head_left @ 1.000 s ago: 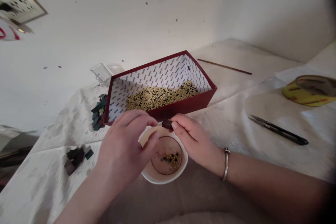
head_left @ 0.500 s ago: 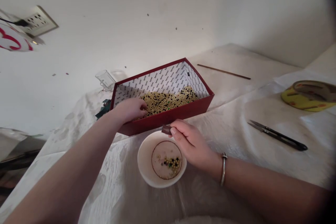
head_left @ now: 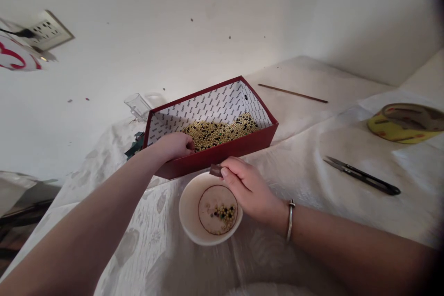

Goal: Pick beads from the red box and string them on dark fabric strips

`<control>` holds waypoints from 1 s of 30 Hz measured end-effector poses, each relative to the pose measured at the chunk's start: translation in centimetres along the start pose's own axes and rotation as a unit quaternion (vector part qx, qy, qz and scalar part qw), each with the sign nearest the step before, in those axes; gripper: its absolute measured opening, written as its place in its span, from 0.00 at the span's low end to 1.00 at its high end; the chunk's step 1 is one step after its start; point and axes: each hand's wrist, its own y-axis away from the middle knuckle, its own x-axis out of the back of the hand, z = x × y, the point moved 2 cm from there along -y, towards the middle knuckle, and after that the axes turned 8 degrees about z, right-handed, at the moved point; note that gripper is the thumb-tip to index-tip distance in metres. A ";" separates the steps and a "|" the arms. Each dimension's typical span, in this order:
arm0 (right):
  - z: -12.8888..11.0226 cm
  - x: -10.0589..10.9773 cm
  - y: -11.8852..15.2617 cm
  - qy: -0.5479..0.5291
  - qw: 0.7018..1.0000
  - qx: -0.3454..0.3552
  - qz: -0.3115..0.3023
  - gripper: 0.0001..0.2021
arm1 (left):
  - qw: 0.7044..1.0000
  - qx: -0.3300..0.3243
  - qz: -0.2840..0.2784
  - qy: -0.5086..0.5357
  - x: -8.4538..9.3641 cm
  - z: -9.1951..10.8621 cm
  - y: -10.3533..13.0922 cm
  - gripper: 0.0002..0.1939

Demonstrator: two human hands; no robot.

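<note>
Head view: the right hand [head_left: 250, 189] pinches a small, flat, dark-brown rectangular piece [head_left: 215, 170] at the far rim of a round white bowl [head_left: 189, 224]; its long axis runs roughly sideways, free end pointing left. The left hand [head_left: 176, 144] dips, fingers curled, among tan and black beads [head_left: 222, 135] in a dark-red oblong box [head_left: 222, 155]; whether it grips any, I cannot tell. One repeated dark word, too small to read surely, covers the box's white lining [head_left: 208, 104].

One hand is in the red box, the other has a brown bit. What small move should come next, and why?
Probably the left hand should lift a few beads from the red box: it is down beside them, while the right hand holds a small brown piece near the far rim of the white bowl.
</note>
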 end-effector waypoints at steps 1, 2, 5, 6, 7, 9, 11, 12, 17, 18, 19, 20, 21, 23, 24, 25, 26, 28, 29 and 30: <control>0.0 0.0 0.0 0.000 1.000 -0.001 -0.001 0.09 | 1.000 -0.003 0.017 0.003 0.1 -0.2 0.0 0.12; 0.0 0.0 0.0 0.001 1.000 -0.002 0.000 0.09 | 0.999 -0.004 0.035 0.006 0.2 -0.4 0.1 0.12; 0.0 0.1 0.0 0.004 1.000 -0.002 -0.003 0.10 | 0.995 0.003 0.094 0.012 1.0 -0.7 1.0 0.14; 0.0 0.1 0.0 0.004 1.000 -0.002 -0.004 0.10 | 0.993 0.008 0.117 0.012 1.4 -0.6 1.6 0.15; 0.0 0.1 0.0 0.003 1.000 -0.002 -0.004 0.10 | 0.989 0.013 0.147 0.015 1.9 -0.3 2.3 0.16; 0.0 0.2 0.0 0.001 1.000 -0.002 -0.003 0.10 | 0.972 0.009 0.231 0.039 2.9 0.7 4.4 0.15; -0.1 0.2 0.0 0.000 1.000 -0.001 0.000 0.10 | 0.933 -0.030 0.343 0.102 3.6 2.4 7.0 0.11; -0.1 0.2 0.0 -0.002 1.000 -0.001 0.001 0.10 | 0.916 -0.067 0.374 0.129 3.5 3.3 8.3 0.09; -0.2 0.1 0.0 -0.025 1.000 -0.014 0.006 0.09 | 0.856 -0.163 0.471 0.137 1.0 6.7 11.7 0.08; -0.2 0.1 0.0 -0.030 0.999 -0.017 0.007 0.09 | 0.851 -0.165 0.481 0.132 0.4 7.0 11.7 0.09; -0.2 0.2 0.1 -0.034 0.999 -0.017 0.007 0.09 | 0.848 -0.163 0.488 0.128 -0.2 7.1 11.6 0.09; -0.2 0.2 0.1 -0.038 0.999 -0.017 0.010 0.09 | 0.846 -0.160 0.493 0.126 -0.7 7.3 11.4 0.10; -0.2 0.2 0.1 -0.040 0.999 -0.017 0.013 0.09 | 0.844 -0.157 0.498 0.122 -1.0 7.4 11.3 0.10; -0.2 0.2 0.1 -0.044 0.999 -0.020 0.020 0.10 | 0.840 -0.153 0.510 0.108 -1.5 7.5 11.0 0.11; -0.1 0.2 0.2 -0.045 0.998 -0.024 0.023 0.10 | 0.837 -0.154 0.515 0.098 -1.6 7.6 10.9 0.11; -0.1 0.2 0.2 -0.046 0.998 -0.029 0.024 0.10 | 0.837 -0.155 0.518 0.087 -1.7 7.7 10.9 0.12; -0.1 0.2 0.2 -0.046 0.998 -0.033 0.025 0.10 | 0.835 -0.157 0.521 0.077 -1.8 7.8 11.0 0.12; 0.0 0.1 0.2 -0.047 0.998 -0.038 0.025 0.11 | 0.838 -0.163 0.518 0.058 -1.9 7.9 11.1 0.13; 0.0 0.1 0.2 -0.047 0.998 -0.039 0.025 0.11 | 0.839 -0.167 0.515 0.051 -2.0 8.0 11.2 0.13; 0.0 0.1 0.2 -0.048 0.998 -0.039 0.026 0.11 | 0.842 -0.170 0.509 0.045 -2.0 8.0 11.2 0.14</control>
